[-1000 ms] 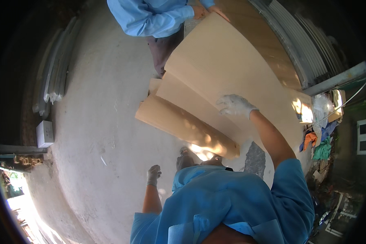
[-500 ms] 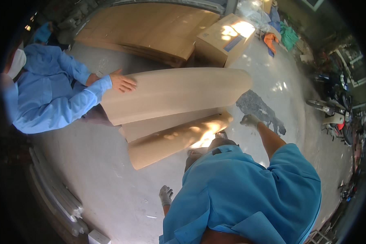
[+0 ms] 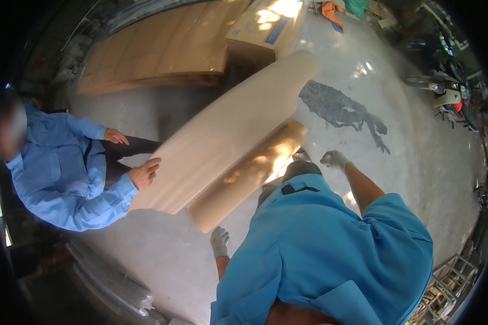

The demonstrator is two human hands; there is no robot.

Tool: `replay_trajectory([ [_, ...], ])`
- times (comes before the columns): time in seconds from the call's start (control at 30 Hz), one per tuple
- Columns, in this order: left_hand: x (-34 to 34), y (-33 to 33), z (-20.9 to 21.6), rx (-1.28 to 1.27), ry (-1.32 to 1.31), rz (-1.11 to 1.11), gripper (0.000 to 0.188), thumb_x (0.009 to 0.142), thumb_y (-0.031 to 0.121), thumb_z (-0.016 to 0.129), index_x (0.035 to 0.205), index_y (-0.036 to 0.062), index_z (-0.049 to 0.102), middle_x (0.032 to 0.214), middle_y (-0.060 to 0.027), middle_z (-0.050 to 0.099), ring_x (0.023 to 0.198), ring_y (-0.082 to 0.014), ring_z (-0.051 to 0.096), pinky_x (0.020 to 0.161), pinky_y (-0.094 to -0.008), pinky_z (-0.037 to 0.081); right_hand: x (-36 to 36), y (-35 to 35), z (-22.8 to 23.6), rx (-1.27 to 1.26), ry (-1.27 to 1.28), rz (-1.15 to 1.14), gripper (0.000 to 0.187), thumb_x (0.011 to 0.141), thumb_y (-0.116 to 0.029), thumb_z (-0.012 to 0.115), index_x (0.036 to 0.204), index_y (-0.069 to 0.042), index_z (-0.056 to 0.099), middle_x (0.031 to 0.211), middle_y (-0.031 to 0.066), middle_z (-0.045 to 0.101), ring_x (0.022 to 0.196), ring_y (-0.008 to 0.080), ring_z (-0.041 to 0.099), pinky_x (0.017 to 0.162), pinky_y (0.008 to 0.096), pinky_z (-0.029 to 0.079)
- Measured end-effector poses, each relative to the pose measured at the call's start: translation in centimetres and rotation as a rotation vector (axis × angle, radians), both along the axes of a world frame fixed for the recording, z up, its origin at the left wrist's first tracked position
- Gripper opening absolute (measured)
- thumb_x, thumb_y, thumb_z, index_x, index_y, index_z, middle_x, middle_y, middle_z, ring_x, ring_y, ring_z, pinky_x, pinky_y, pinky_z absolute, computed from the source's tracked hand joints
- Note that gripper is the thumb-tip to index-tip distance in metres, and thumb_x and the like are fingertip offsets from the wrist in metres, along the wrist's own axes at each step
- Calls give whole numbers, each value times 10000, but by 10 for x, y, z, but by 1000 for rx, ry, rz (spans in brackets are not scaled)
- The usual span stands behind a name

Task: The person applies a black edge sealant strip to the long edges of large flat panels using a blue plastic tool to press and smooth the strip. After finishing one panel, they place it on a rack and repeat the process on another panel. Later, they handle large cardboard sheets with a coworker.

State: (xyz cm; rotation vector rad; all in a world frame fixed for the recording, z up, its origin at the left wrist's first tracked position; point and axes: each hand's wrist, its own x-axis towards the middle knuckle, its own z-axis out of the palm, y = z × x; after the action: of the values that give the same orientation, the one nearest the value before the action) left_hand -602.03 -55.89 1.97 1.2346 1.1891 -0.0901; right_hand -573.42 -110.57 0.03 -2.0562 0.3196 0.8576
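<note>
My left hand (image 3: 219,242), in a pale work glove, hangs open just below the near end of a brown corrugated cardboard roll (image 3: 244,176), apart from it. My right hand (image 3: 335,160), gloved too, is held out to the right of the roll's far end. Its fingers are loosely bent and nothing shows in them. From beside the roll a wide sheet of corrugated cardboard (image 3: 228,119) spreads toward the left and back. A co-worker's hand (image 3: 143,173) rests on that sheet's left edge; the co-worker's other hand (image 3: 116,136) is off it.
Behind the sheet lie a large flat cardboard stack (image 3: 152,51) and a box (image 3: 255,35). A dark patch (image 3: 341,105) marks the concrete floor at the right. A motorbike (image 3: 447,92) stands at far right. Long wrapped strips (image 3: 111,284) lie at lower left.
The cardboard sheet and roll have swung to a steeper slant in view. The co-worker has shifted lower, one hand now off the sheet. My hands stay apart from the cardboard.
</note>
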Motion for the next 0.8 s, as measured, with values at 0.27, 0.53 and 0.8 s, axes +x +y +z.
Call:
replay_trajectory([
  [0.27, -9, -17, -7, -20, 12, 9, 445, 948, 354, 709, 1297, 89, 630, 1116, -103, 703, 915, -249, 694, 775, -394, 536, 43, 22, 8, -1, -73, 65, 284, 839, -306, 806, 942, -51, 734, 788, 48, 697, 679, 132, 633, 601, 305, 507],
  [0.53, -59, -58, -22, -86, 182, 163, 287, 912, 346, 718, 1114, 145, 678, 894, -19, 658, 730, -178, 633, 642, -335, 491, 51, 28, -25, 12, 69, 115, 308, 847, -306, 757, 957, -20, 723, 775, 66, 697, 630, 159, 638, 567, 323, 515],
  [0.8, -48, -58, -20, 106, 162, 130, 251, 950, 248, 660, 1142, 103, 734, 1026, -63, 723, 759, -186, 681, 624, -319, 511, 65, 63, 10, 69, 150, 203, 137, 930, -167, 742, 983, -72, 660, 741, 16, 615, 548, 107, 546, 490, 279, 428],
])
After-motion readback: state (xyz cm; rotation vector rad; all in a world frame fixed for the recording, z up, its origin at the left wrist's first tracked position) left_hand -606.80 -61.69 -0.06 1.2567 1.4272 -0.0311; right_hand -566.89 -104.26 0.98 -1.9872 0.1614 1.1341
